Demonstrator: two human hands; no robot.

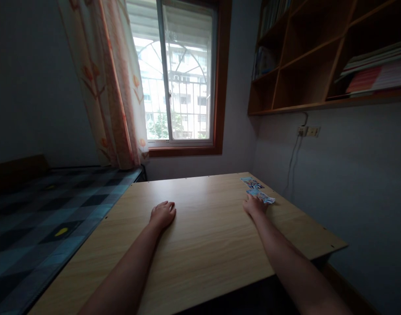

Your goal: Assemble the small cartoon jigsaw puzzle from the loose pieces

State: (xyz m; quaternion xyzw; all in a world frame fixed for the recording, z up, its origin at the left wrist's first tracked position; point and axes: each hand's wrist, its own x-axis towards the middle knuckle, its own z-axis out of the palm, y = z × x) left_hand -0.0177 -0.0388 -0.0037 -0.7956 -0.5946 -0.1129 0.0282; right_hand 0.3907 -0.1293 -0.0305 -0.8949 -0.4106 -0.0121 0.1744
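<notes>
While right hand (255,204) touches printed sheet (268,198), seemingly unreadable, pale tabletop (200,245)

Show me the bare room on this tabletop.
The wood-grain tabletop is bare between the left hand and right hand, and from there toward the window. Toward its far right corner, the right hand and two printed sheets crowd it.

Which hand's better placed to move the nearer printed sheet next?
Right, most likely: the right hand is already at the nearer printed sheet, overlapping it in view; whether it grips is unclear. The left hand rests well off to the left on the table, no sheet near it.
</notes>
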